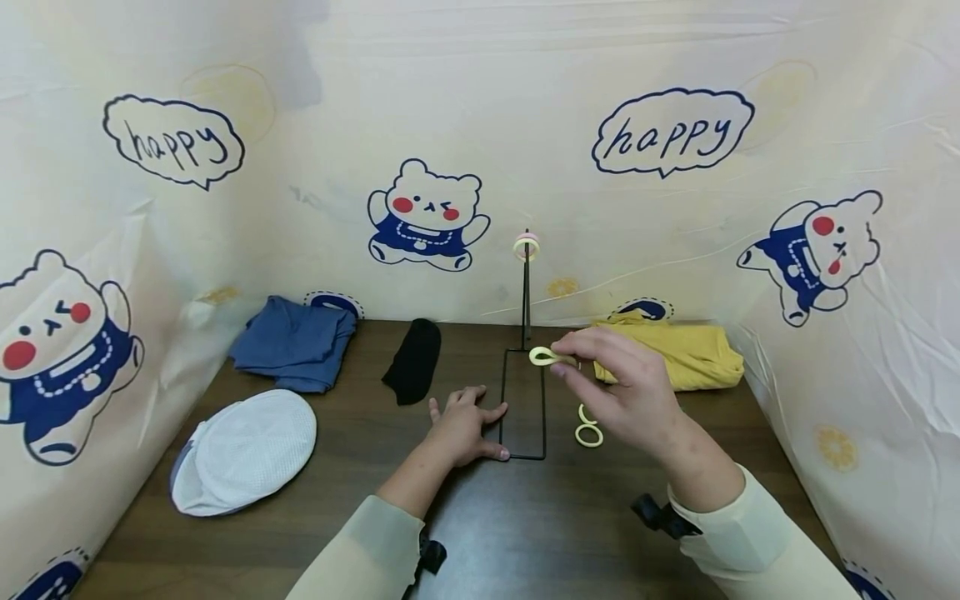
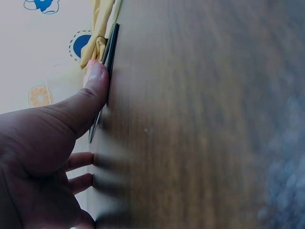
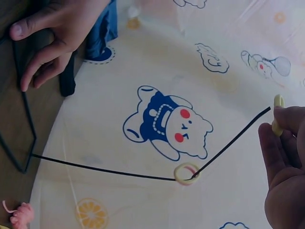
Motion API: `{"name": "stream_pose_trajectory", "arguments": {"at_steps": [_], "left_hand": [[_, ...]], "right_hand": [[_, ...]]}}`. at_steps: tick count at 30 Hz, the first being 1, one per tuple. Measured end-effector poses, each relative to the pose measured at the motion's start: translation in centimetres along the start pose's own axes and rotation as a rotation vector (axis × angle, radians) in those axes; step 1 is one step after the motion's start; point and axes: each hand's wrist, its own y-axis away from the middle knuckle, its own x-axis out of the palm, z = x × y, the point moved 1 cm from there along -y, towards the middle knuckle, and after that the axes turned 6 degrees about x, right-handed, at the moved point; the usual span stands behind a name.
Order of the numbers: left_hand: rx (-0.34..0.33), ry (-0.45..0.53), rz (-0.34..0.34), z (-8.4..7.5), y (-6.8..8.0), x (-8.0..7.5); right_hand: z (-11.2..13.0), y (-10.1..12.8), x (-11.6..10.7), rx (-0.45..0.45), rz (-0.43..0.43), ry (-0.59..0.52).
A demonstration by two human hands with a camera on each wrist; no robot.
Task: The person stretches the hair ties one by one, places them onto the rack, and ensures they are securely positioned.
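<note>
A black wire stand (image 1: 525,317) rises from a rectangular wire base (image 1: 522,457) on the dark wood table (image 1: 345,500). Pale rings (image 1: 527,247) sit near the pole's top, also seen as rings on the pole (image 3: 186,173) in the right wrist view. My right hand (image 1: 558,363) hovers over the base and pinches a pale yellow ring (image 1: 542,357) between thumb and fingers; the held ring (image 3: 277,114) shows beside my fingers (image 3: 281,157). My left hand (image 1: 480,417) lies flat on the table, its thumb (image 2: 95,88) against the base's wire (image 2: 110,52). Two more rings (image 1: 588,429) lie under my right hand.
At the back lie a folded blue cloth (image 1: 296,342), a black sock (image 1: 414,360) and a yellow cloth (image 1: 678,352). A white mesh cap (image 1: 243,450) sits front left. A small pink item (image 3: 19,214) lies near the base. Printed fabric walls enclose three sides.
</note>
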Motion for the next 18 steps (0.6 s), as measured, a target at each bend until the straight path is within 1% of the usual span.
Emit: {"name": "stream_pose_trajectory", "arguments": {"at_steps": [8,14,18], "left_hand": [[-0.014,-0.008,-0.001,-0.1,-0.3,0.0],[-0.009,-0.007,-0.004,-0.2,-0.5,0.2],[-0.012,-0.012,-0.005,-0.2,-0.6,0.1]], "right_hand": [[-0.4,-1.0,0.1,0.004,-0.013,-0.001],[-1.2,-1.3,0.2,0.012,-0.018,0.032],[-2.0,-1.5,0.2,0.015,-0.005,0.035]]}}
